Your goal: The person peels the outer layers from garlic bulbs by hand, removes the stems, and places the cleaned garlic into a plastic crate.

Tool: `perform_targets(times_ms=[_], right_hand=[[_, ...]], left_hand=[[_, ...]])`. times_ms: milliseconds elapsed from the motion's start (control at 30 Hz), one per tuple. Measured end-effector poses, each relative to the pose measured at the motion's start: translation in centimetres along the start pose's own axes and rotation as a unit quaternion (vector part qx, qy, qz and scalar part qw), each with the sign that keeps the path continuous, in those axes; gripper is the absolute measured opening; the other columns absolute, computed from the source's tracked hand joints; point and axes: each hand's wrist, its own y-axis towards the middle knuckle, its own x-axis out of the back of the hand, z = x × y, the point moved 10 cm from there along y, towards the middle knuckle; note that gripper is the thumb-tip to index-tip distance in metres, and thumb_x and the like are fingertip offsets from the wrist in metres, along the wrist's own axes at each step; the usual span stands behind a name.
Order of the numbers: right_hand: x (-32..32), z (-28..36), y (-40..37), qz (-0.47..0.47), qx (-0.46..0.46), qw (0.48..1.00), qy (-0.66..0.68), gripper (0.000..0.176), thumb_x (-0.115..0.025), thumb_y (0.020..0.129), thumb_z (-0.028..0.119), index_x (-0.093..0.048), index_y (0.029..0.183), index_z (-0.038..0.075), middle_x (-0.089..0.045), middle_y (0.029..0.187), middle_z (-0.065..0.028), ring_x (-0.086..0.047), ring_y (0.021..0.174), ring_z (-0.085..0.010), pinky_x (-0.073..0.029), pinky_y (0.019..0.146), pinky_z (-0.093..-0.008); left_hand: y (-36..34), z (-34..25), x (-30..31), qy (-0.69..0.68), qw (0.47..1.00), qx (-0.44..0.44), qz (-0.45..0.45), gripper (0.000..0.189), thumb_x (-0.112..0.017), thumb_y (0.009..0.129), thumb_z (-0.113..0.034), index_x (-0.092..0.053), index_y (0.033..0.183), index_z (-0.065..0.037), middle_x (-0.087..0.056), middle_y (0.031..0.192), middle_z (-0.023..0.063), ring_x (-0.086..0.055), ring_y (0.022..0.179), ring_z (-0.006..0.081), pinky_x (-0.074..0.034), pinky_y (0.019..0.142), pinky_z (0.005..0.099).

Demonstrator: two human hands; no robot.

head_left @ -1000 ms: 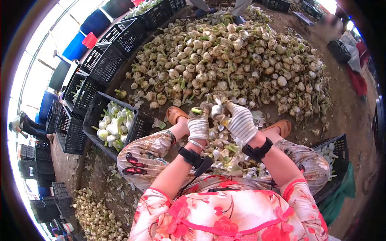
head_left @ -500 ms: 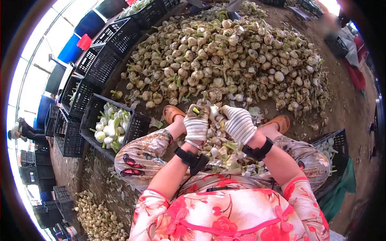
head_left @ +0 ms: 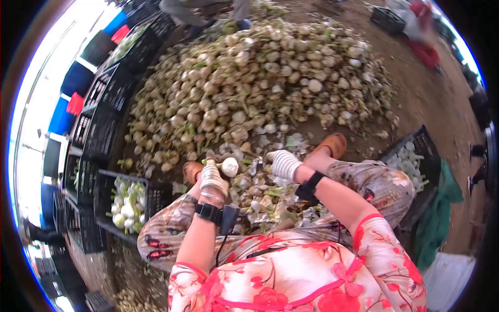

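My left hand (head_left: 213, 178), in a striped glove, is closed on a white peeled garlic bulb (head_left: 229, 167), which sticks out to the right of its fingers. My right hand (head_left: 285, 164), gloved the same way, is held apart from it over the peelings; its fingers are curled and blurred, and whether they hold anything is hidden. Between my legs lie loose skins and trimmings (head_left: 267, 195). Beyond both hands rises a large heap of unpeeled garlic (head_left: 270, 78).
A black crate (head_left: 149, 200) of white bulbs stands at the left, another crate (head_left: 430, 166) at the right beside green cloth (head_left: 434, 208). Stacked crates (head_left: 99, 132) line the left side. A person's legs (head_left: 208, 11) are behind the heap; another person (head_left: 423, 34) is at the upper right.
My hands have moved apart, and a clean white bulb now shows at my left hand. The view has shifted, and a person's legs have come further into view behind the heap.
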Motion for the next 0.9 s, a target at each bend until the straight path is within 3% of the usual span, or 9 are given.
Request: perform_targets(times_ms=[100, 167, 300, 433, 600, 633, 667, 733, 900], right_hand=[[-0.2, -1.6, -1.9, 0.055, -0.068, 0.996, 0.036, 0.04, -0.053, 0.075, 0.037, -0.06, 0.092, 0.001, -0.06, 0.089, -0.02, -0.058, 0.081, -0.0355, -0.046, 0.072, -0.041], [-1.8, -3.0, -1.1, 0.052, -0.026, 0.998, -0.019, 0.04, -0.047, 0.079, 0.038, -0.06, 0.096, 0.004, -0.061, 0.09, -0.0167, -0.058, 0.082, -0.0321, -0.046, 0.073, -0.0387], [-2.0, -7.2, -1.0, 0.061, -0.055, 0.996, -0.026, 0.037, -0.047, 0.079, 0.035, -0.06, 0.098, 0.005, -0.061, 0.093, -0.0147, -0.058, 0.082, -0.0278, -0.045, 0.072, -0.0362], [3.3, -15.0, -1.3, -0.051, -0.183, 0.982, -0.007, 0.035, -0.049, 0.079, 0.031, -0.059, 0.1, 0.005, -0.06, 0.097, -0.0137, -0.058, 0.082, -0.0248, -0.045, 0.071, -0.0342], [9.7, -20.9, 1.0, -0.156, -0.287, 0.942, 0.076, 0.038, -0.056, 0.074, 0.021, -0.055, 0.106, 0.001, -0.057, 0.107, -0.0161, -0.055, 0.095, -0.0272, -0.042, 0.081, -0.033], [8.4, -27.4, 4.3, -0.241, -0.092, 0.951, 0.169, 0.044, -0.059, 0.071, 0.019, -0.051, 0.11, -0.002, -0.054, 0.111, -0.02, -0.049, 0.104, -0.0317, -0.038, 0.087, -0.0339], [7.8, -31.6, 5.0, -0.277, -0.214, 0.933, 0.079, 0.05, -0.06, 0.072, 0.023, -0.047, 0.115, -0.001, -0.051, 0.114, -0.0215, -0.048, 0.105, -0.0336, -0.038, 0.088, -0.0357], [9.7, -30.6, 4.9, -0.124, -0.438, 0.885, -0.099, 0.056, -0.061, 0.073, 0.032, -0.043, 0.119, 0.004, -0.048, 0.116, -0.021, -0.047, 0.105, -0.0355, -0.039, 0.088, -0.0413], [9.2, -32.3, 6.0, -0.098, -0.455, 0.861, -0.206, 0.047, -0.059, 0.075, 0.025, -0.045, 0.118, 0.012, -0.043, 0.124, -0.0112, -0.042, 0.112, -0.0287, -0.039, 0.089, -0.0398]], left_hand=[[2.1, 3.1, -4.7, 0.04, 0.986, 0.049, 0.153, 0.038, -0.044, 0.086, -0.04, -0.049, 0.096, -0.004, -0.059, 0.085, 0.0115, -0.059, 0.072, 0.0264, -0.052, 0.069, 0.0358], [-5.2, 3.3, -12.4, 0.073, 0.989, 0.077, 0.102, 0.044, -0.047, 0.085, -0.043, -0.051, 0.101, -0.002, -0.06, 0.09, 0.0125, -0.059, 0.077, 0.0249, -0.051, 0.071, 0.0374], [-20.8, 6.2, -26.8, 0.0, 0.843, 0.152, 0.517, 0.04, -0.058, 0.078, -0.044, -0.052, 0.097, -0.009, -0.054, 0.085, 0.0024, -0.056, 0.076, 0.0134, -0.046, 0.067, 0.0248], [-13.7, 9.4, -23.6, 0.121, 0.855, 0.122, 0.49, 0.035, -0.05, 0.086, -0.025, -0.045, 0.117, -0.01, -0.053, 0.111, 0.0053, -0.049, 0.102, 0.0155, -0.042, 0.084, 0.0312], [0.2, 9.3, -10.4, 0.324, 0.926, -0.035, 0.193, 0.022, -0.046, 0.087, -0.025, -0.058, 0.1, -0.013, -0.057, 0.085, -0.0039, -0.049, 0.074, 0.0082, -0.043, 0.063, 0.026], [2.4, 9.9, -8.9, 0.353, 0.905, -0.103, 0.214, 0.021, -0.045, 0.085, -0.024, -0.06, 0.094, -0.013, -0.059, 0.082, -0.0002, -0.052, 0.067, 0.01, -0.044, 0.053, 0.0281], [-0.9, 7.9, -7.9, 0.272, 0.933, 0.142, 0.189, 0.023, -0.047, 0.083, -0.022, -0.056, 0.104, -0.015, -0.06, 0.085, 0.003, -0.057, 0.063, 0.012, -0.045, 0.045, 0.0305], [2.8, 10.0, -4.6, 0.172, 0.958, 0.142, 0.179, 0.035, -0.046, 0.081, -0.015, -0.046, 0.116, -0.016, -0.06, 0.086, 0.0047, -0.06, 0.06, 0.0147, -0.046, 0.039, 0.031], [5.7, 13.0, -1.1, 0.214, 0.953, 0.161, 0.143, 0.044, -0.051, 0.078, -0.013, -0.041, 0.121, -0.013, -0.059, 0.081, 0.0048, -0.054, 0.052, 0.0135, -0.046, 0.04, 0.0271]])
